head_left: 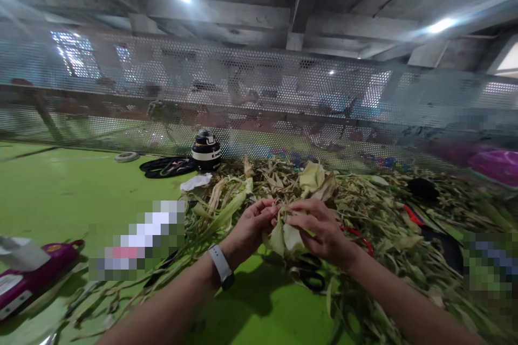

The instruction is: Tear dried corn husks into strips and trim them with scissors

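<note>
Bare forearms are stretched in from the bottom edge, with a pale-banded watch [220,265] worn on the left wrist. At the left, a purple power strip [47,269] is fitted with a white plug [25,254]. Between the arms, black-handled scissors [312,280] are laid on the green table [251,318], partly hidden. Just above them, pale dry leaves [292,240] are clamped by their upper ends between the closed fingertips of the left hand [253,225]. They are touched by the bent fingers of the right hand [326,233]; whether its grip is closed cannot be told. Around and beyond the hands, a heap of dried plants [376,215] is spread. Farther back, a white tissue [196,182], a black bottle [206,155] and a ring-shaped roll [127,157] are set out before a perforated screen [243,91].
</note>
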`<action>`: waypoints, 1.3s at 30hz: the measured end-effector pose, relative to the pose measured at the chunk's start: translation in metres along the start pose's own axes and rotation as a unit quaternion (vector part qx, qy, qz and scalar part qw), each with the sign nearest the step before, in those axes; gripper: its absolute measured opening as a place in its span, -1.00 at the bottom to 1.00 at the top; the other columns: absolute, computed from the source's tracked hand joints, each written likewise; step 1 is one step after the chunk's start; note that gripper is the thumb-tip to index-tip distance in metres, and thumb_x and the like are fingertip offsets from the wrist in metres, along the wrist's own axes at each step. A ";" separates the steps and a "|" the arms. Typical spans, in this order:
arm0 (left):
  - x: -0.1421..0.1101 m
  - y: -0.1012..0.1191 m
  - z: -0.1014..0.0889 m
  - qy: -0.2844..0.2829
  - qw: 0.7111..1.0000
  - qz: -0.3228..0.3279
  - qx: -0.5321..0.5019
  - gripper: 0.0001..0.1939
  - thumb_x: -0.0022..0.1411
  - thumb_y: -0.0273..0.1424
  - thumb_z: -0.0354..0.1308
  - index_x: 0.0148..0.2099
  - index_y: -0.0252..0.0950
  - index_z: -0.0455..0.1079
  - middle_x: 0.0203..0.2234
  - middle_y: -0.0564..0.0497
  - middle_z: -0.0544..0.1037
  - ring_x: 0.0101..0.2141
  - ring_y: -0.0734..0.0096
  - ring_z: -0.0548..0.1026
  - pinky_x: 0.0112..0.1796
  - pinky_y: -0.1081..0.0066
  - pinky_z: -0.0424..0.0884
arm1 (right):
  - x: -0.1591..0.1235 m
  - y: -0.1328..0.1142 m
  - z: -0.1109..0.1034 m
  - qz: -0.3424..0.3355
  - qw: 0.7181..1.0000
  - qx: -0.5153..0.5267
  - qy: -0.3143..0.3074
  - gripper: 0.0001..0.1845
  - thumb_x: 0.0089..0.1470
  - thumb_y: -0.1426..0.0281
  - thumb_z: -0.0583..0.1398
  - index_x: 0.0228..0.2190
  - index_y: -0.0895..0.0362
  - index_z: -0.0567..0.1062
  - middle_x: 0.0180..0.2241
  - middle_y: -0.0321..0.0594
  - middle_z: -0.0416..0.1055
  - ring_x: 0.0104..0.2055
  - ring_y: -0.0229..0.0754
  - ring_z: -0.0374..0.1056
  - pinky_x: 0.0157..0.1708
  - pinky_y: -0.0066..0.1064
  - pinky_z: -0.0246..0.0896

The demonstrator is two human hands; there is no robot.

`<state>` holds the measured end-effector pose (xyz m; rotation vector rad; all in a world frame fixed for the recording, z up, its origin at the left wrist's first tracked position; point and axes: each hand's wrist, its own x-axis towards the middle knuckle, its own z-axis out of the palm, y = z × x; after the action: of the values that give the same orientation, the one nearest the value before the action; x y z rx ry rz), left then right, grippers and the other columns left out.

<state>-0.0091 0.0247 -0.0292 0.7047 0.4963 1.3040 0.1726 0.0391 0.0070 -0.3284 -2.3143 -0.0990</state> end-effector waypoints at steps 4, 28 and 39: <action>0.001 -0.002 -0.002 0.001 1.000 0.003 0.007 -0.71 -0.10 -0.49 0.32 -0.30 -0.36 0.31 -0.58 0.11 0.43 -0.62 0.68 0.35 -0.55 0.65 0.27 | 0.009 -0.011 0.003 0.177 0.954 0.241 -0.021 -0.87 0.12 0.37 0.06 -0.29 0.12 0.38 -0.24 -0.17 0.39 -0.32 -0.24 0.37 -0.34 -0.41 0.31; -0.004 -0.017 0.004 0.049 0.998 -0.010 0.037 -0.66 -0.20 -0.44 0.37 -0.32 -0.35 0.36 -0.58 0.10 0.45 -0.61 0.60 0.38 -0.56 0.58 0.24 | 0.016 -0.028 -0.019 0.091 0.971 0.028 -0.220 -0.43 0.15 0.42 0.01 0.18 0.16 0.00 -0.04 0.01 0.29 -0.01 -0.11 0.23 -0.09 -0.27 0.25; -0.005 -0.017 0.006 0.044 0.998 0.003 0.048 -0.71 -0.16 -0.43 0.35 -0.34 -0.34 0.38 -0.57 0.09 0.45 -0.59 0.60 0.38 -0.55 0.59 0.26 | 0.021 -0.026 -0.030 0.096 0.977 0.099 -0.163 -0.50 0.10 0.41 0.11 0.09 0.11 0.21 -0.06 -0.08 0.38 -0.04 -0.19 0.29 -0.10 -0.31 0.25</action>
<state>0.0056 0.0172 -0.0372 0.7312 0.6330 1.3284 0.1726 0.0135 0.0439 -0.4943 -2.5734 0.3002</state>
